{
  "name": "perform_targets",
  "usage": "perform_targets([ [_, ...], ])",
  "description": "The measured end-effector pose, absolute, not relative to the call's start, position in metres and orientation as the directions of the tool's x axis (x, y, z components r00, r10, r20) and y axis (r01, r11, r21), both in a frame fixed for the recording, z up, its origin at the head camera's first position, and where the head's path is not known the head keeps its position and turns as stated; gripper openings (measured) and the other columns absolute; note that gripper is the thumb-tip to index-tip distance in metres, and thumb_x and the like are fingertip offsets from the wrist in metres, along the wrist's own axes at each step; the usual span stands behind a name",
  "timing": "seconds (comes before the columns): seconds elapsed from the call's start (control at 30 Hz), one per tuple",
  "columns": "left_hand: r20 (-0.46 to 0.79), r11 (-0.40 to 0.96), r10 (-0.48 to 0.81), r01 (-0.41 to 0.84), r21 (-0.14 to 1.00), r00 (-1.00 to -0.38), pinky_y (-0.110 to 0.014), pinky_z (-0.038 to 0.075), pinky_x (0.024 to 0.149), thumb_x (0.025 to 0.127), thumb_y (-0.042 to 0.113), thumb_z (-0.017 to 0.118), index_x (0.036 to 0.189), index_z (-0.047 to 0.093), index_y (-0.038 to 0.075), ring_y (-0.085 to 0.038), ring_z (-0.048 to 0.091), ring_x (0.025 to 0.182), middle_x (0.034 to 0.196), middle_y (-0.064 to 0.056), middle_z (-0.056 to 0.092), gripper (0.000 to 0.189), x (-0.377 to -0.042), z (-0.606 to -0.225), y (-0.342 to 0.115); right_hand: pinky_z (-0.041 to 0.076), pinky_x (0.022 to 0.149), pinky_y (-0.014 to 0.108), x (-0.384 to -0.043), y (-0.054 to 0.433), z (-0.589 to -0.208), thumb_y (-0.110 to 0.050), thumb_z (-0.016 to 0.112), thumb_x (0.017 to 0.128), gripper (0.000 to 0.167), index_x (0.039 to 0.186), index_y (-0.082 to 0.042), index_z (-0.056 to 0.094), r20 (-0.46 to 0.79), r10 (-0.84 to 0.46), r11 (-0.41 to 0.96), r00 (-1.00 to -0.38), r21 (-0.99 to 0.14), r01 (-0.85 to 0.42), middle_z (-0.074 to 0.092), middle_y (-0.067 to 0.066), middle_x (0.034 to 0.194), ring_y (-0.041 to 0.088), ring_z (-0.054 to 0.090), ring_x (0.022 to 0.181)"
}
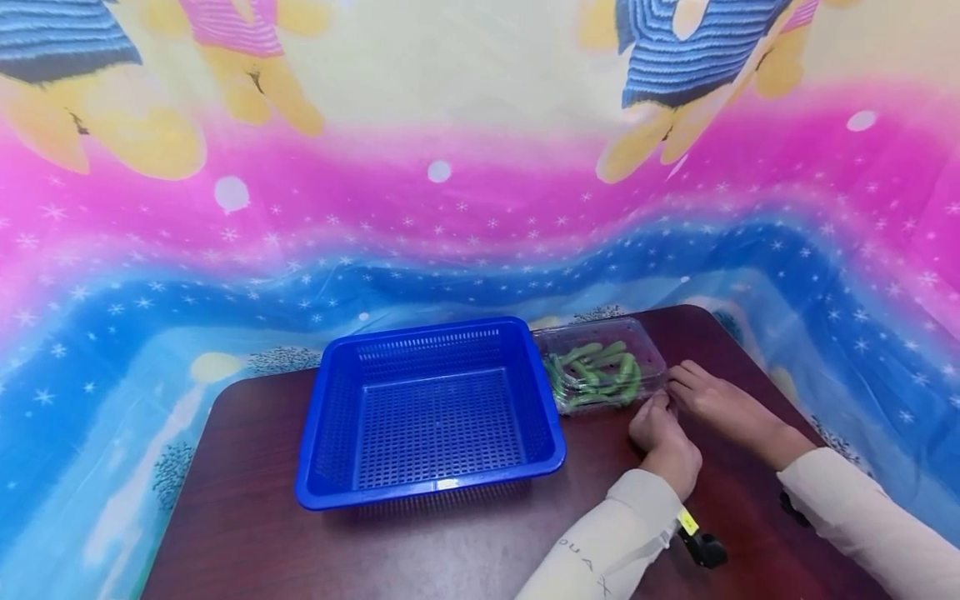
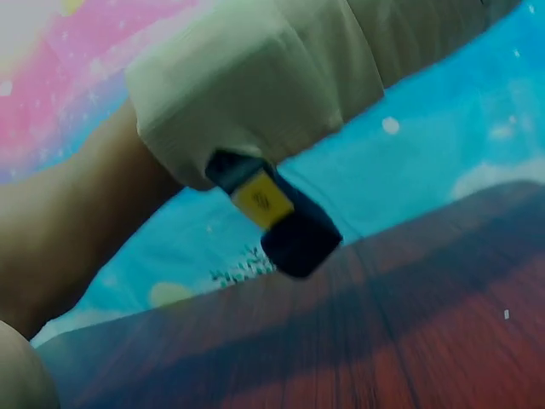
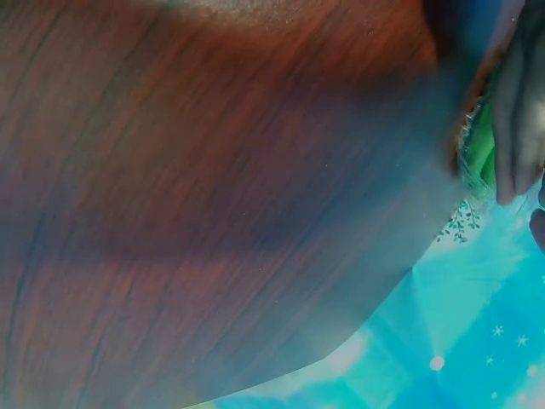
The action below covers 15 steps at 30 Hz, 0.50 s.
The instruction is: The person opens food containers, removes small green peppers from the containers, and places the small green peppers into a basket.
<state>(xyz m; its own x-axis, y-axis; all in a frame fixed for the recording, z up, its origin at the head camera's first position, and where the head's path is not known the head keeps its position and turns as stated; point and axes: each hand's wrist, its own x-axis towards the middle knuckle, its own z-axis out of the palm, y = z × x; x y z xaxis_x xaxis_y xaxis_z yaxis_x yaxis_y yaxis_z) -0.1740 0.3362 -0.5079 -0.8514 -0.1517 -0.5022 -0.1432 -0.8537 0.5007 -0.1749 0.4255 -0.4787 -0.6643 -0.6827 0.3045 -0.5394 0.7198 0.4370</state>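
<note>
In the head view, a clear plastic box [image 1: 651, 354] stands on the table, with long green pod-like vegetables [image 1: 600, 367] visible through it. My left hand [image 1: 666, 442] has curled fingers and pinches the box at its near right corner. Just beyond it, my right hand [image 1: 716, 407] grips the same right edge, its fingertips bent against the plastic. Both hands meet there, partly hiding that corner. The left wrist view shows mostly the other sleeve [image 2: 247, 85] and forearm. In the right wrist view, fingers [image 3: 518, 145] lie beside the box's green contents.
A blue perforated plastic basket [image 1: 435, 485] stands left of the box, close against it. Both are on a dark reddish-brown table [image 1: 247, 467]. A printed cloth [image 1: 450, 208] hangs behind the table. A black strap device [image 1: 703, 546] sits at the left wrist.
</note>
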Motion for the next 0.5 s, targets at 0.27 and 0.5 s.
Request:
perform_targets([
  [0.27, -0.548, -0.830, -0.212, -0.147, 0.538, -0.809, -0.028, 0.052, 0.065, 0.078, -0.005, 0.063, 0.074, 0.069, -0.003, -0.015, 0.058, 0.066, 0.070, 0.000, 0.065, 0.007, -0.174, -0.504, 0.335, 0.049, 0.067, 0.035, -0.183, 0.418, -0.480, -0.010, 0.000, 0.110, 0.067, 0.094, 0.005, 0.063, 0.324, -0.735, 0.671, -0.595, 0.468, -0.574, 0.058, 0.014, 0.098, 0.026, 0.049, 0.089],
  [0.5, -0.549, -0.814, -0.258, -0.127, 0.567, -0.795, -0.027, 0.050, 0.061, 0.075, -0.003, 0.066, 0.069, 0.067, -0.002, -0.013, 0.055, 0.061, 0.064, 0.002, 0.060, 0.006, -0.175, -0.501, 0.333, 0.051, 0.060, 0.032, -0.184, 0.414, -0.480, -0.008, -0.001, 0.109, 0.069, 0.092, 0.006, 0.064, 0.330, -0.749, 0.656, -0.575, 0.495, -0.570, 0.057, 0.016, 0.096, 0.028, 0.049, 0.087],
])
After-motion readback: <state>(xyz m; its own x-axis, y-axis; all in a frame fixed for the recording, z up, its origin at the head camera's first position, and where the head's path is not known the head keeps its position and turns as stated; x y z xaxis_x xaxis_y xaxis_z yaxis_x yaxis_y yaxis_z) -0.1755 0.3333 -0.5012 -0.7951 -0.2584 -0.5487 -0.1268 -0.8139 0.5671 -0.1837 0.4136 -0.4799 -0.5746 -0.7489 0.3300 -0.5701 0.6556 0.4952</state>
